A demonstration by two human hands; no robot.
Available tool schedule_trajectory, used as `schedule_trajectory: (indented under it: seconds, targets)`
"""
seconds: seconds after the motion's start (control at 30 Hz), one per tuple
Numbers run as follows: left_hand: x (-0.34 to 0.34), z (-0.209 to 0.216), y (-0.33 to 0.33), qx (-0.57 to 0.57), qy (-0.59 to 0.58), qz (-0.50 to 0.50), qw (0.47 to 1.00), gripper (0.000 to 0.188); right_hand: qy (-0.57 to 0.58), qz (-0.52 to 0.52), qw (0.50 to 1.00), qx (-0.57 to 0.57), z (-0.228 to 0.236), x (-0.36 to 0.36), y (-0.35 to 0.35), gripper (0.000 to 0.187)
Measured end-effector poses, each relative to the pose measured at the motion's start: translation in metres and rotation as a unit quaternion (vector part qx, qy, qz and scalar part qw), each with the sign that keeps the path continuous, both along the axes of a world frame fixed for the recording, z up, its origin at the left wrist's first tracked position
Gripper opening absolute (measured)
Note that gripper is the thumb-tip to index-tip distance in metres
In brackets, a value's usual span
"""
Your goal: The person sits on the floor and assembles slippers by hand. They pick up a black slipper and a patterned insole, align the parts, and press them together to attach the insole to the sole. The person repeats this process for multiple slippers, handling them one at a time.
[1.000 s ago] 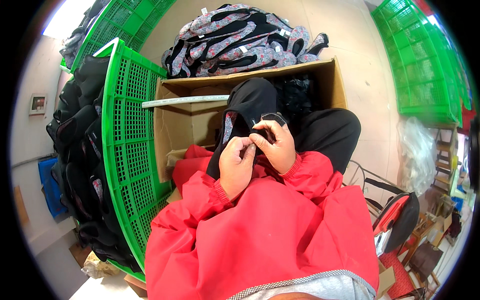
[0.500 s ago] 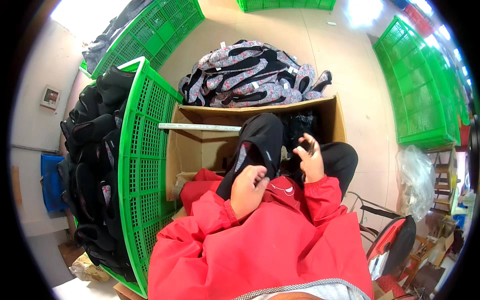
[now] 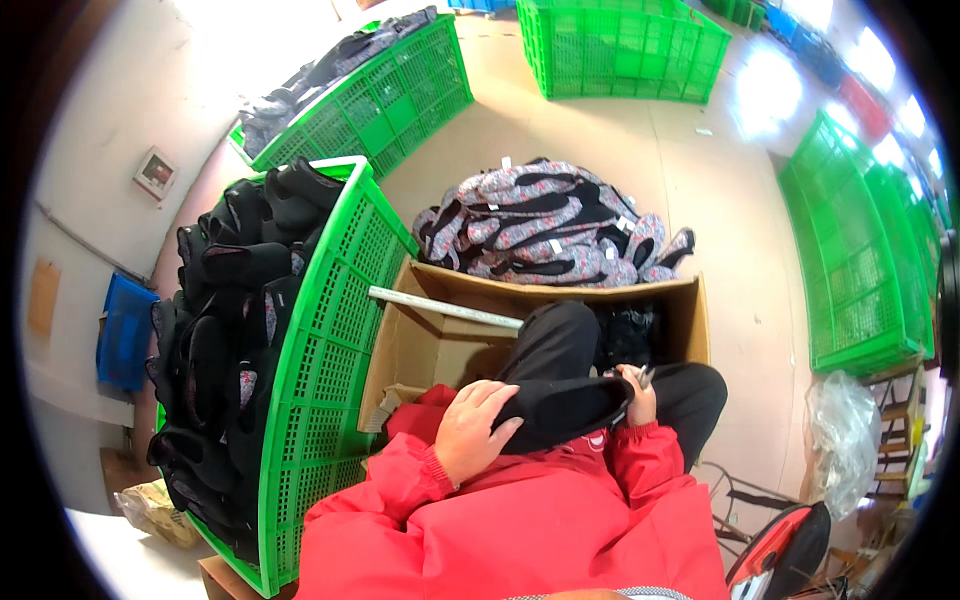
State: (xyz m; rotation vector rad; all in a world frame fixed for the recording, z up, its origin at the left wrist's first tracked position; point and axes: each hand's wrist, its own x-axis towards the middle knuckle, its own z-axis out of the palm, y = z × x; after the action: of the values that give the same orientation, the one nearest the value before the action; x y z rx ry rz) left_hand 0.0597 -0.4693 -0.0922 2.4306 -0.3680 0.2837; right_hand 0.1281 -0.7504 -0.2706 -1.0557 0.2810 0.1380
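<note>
We see the black piece [image 3: 560, 410] lying across the lap, where the thighs seem to serve as a rest, between the two hands. Our left hand [image 3: 475, 425] lies over its left end, apparently steadying it; whether the fingers pinch or only press, we cannot tell. Our right hand [image 3: 637, 397] is closed around small metal snips [image 3: 646, 379], at the piece's right end, perhaps to keep tool and cloth together. Beyond the knees, an open carton [image 3: 560, 285] stands between us and a heap of floral pieces [image 3: 550, 225] just past its far edge. A pale rod [image 3: 445, 307] crosses the carton's left edge. On the left, the tall wall of a green crate [image 3: 325, 390] bars direct reach to the black stock [image 3: 235, 330] inside.
</note>
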Motion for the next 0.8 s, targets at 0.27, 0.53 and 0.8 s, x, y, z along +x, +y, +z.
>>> schedule_trajectory:
  seconds: [0.27, 0.53, 0.8]
  targets:
    - [-0.028, 0.003, 0.029, -0.374, 0.466, 0.007, 0.802, 0.039, -0.008, 0.015, 1.0, -0.019, -0.029, 0.008, -0.008, 0.031]
    - [-0.05, 0.023, 0.086, -0.583, 0.281, 0.184, 0.739, 0.026, 0.195, -0.036, 0.976, 0.086, -0.006, -0.003, 0.013, 0.035]
    - [-0.067, 0.086, 0.225, -0.598, -0.32, 0.379, 0.63, 0.029, 0.202, -0.031, 0.974, 0.096, -0.029, 0.005, -0.001, 0.024]
